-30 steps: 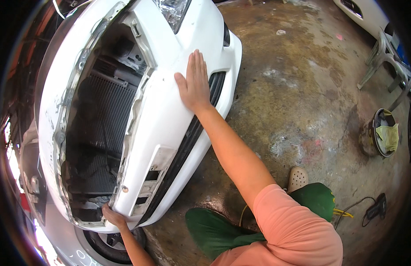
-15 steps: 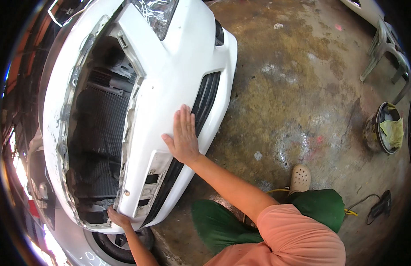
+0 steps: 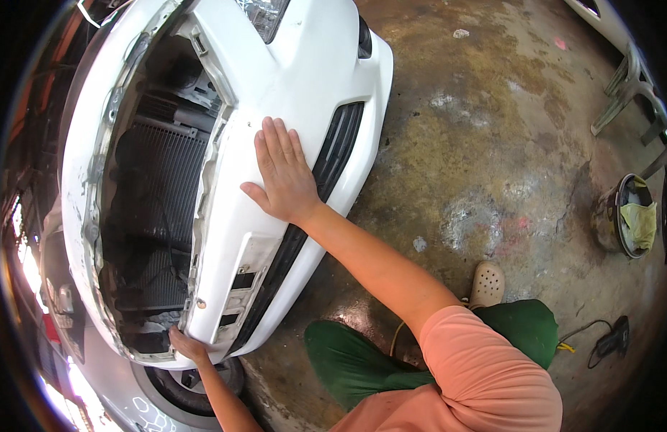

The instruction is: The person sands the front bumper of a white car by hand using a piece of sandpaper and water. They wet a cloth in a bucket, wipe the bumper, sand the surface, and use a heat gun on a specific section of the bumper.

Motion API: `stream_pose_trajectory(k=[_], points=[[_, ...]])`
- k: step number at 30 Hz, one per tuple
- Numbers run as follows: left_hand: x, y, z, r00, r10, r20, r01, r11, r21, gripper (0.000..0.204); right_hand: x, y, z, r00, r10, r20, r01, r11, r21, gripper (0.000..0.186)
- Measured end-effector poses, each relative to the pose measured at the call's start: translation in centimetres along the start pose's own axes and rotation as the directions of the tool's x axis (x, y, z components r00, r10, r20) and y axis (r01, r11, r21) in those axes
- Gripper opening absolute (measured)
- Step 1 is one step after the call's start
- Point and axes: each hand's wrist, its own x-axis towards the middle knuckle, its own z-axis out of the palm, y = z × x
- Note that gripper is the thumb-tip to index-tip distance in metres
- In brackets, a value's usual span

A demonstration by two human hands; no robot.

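In front of me is a white car front bumper [image 3: 305,79], with a wide opening where a dark radiator [image 3: 168,165] shows. My right hand [image 3: 287,180] lies flat on the bumper's smooth face, fingers stretched out and pointing to the far side, just left of the black slatted side grille [image 3: 339,140]. At the near end of the opening, my left hand [image 3: 188,345] grips the bumper's inner edge; its fingertips are partly hidden there. A recessed plate mount [image 3: 240,281] with dark slots lies between the two hands.
A bucket [image 3: 621,223] with a yellow-green cloth over its rim stands at the right. Beyond it are a plastic chair [image 3: 629,93] and another car's corner. A corded black tool [image 3: 614,337] lies on the stained concrete floor [image 3: 456,180]. A wheel [image 3: 193,385] sits near my left arm.
My right hand has slid farther away and a little left along the bumper, off the side grille's edge. My left hand keeps its place on the inner edge.
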Motion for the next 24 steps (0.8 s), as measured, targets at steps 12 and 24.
stream_pose_trajectory(k=[12, 24], points=[[-1.6, -4.2, 3.6, 0.968, -0.115, 0.225, 0.135, 0.988, -0.075, 0.053, -10.0, 1.4, -1.3, 0.979, -0.044, 0.198, 0.045, 0.999, -0.004, 0.089], [0.2, -3.5, 3.1, 0.928, -0.184, 0.324, 0.130, 0.975, 0.183, 0.087, -7.9, 18.3, -39.0, 0.877, 0.132, 0.461, 0.235, 0.720, -0.653, 0.045]])
